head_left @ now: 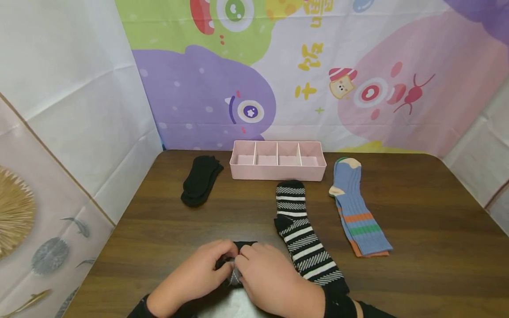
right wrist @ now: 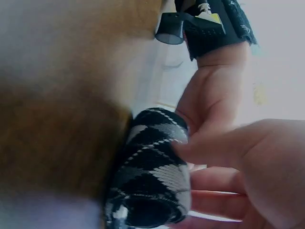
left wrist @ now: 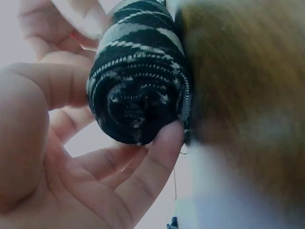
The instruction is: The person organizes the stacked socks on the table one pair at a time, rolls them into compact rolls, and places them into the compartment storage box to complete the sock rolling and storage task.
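Note:
Near the front edge of the table, both hands hold a rolled-up argyle sock (head_left: pixel 235 277), black with grey diamonds and pale dashed lines. My left hand (head_left: pixel 204 268) grips its left end; in the left wrist view, fingers and thumb curl round the roll (left wrist: pixel 138 90) and its spiral end shows. From the other side my right hand (head_left: pixel 274 279) holds it, thumb on the patterned side of the roll (right wrist: pixel 155 162) and fingers behind. In the head view the hands hide most of the sock. A striped black and white sock (head_left: pixel 304 234) lies just beyond the right hand.
A pink box (head_left: pixel 278 173) with several compartments stands at the back of the wooden table (head_left: pixel 151 247). Folded black socks (head_left: pixel 200 180) lie to its left. Blue socks (head_left: pixel 355 198) with orange and green bands lie to its right. A cartoon cloth (head_left: pixel 302 119) hangs behind.

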Motion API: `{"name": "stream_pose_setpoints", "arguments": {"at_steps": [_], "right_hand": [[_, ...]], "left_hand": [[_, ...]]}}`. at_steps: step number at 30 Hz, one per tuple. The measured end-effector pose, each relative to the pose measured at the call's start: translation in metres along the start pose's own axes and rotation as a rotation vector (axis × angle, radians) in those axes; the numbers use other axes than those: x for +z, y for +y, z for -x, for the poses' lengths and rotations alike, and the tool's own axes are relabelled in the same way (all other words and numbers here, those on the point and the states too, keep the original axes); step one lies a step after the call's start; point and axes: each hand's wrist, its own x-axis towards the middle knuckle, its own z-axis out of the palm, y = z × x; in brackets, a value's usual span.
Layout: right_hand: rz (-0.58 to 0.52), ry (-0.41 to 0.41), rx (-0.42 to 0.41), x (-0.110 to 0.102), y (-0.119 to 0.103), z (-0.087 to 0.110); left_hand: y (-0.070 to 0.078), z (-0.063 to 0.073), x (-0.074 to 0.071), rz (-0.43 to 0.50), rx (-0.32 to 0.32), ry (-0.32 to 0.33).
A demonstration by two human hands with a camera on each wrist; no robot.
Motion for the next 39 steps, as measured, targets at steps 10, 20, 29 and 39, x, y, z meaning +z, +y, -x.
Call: {"name": "stream_pose_setpoints", "arguments": {"at_steps": [10,20,29,39], "right_hand": [[0.107,0.061,-0.008,0.004,-0.006,0.002],[-0.182,-0.03,0.047,0.007,0.002,0.001],[-0.14,0.022,0.05,0.011,0.008,-0.002],[-0.052,0.09,0.031,0.007,0.004,-0.001]], "left_hand": [[0.001,-0.001,0.001,-0.005,-0.031,-0.003],[-0.001,0.0,-0.004,-0.06,-0.03,-0.104],[0.001,0.0,-0.004,-0.007,-0.105,-0.077],[-0.001,0.0,-0.007,0.014,-0.112,-0.062]]}}
